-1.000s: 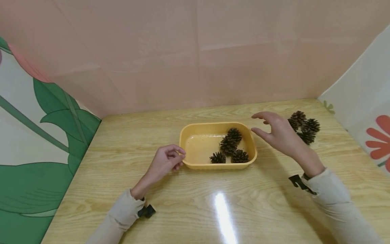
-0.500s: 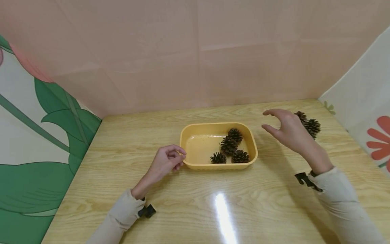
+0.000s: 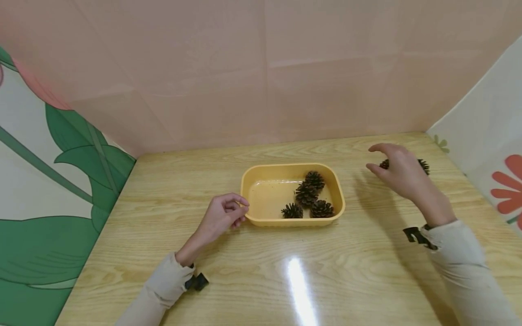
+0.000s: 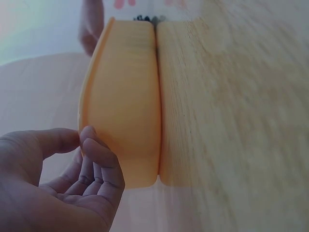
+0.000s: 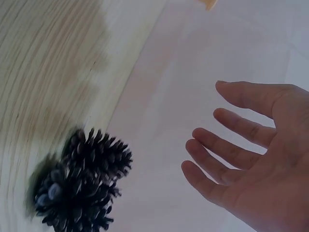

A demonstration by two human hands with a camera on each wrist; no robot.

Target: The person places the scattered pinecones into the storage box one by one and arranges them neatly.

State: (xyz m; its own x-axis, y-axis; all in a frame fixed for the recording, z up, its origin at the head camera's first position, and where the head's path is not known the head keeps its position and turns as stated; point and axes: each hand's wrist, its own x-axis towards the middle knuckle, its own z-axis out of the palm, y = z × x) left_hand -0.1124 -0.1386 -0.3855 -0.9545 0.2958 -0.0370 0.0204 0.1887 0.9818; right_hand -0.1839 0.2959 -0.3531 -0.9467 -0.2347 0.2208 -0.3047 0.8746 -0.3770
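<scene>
A yellow rectangular tub stands on the table with several brown pine cones in its right half. My left hand pinches the tub's rim at the near left corner; the left wrist view shows thumb and forefinger meeting on that rim. To the right of the tub, my right hand hovers with thumb and fingers spread and nothing between them. Loose pine cones lie under and behind it, mostly hidden by the hand in the head view. The right wrist view shows these dark cones clustered below the fingers.
The wood-grain table ends at a pink cloth backdrop. Printed panels stand at both sides, with green leaves on the left and a red flower on the right.
My right hand has moved right, away from the tub and over the loose pine cones, its fingers staying spread. The left hand and the tub have stayed in place.
</scene>
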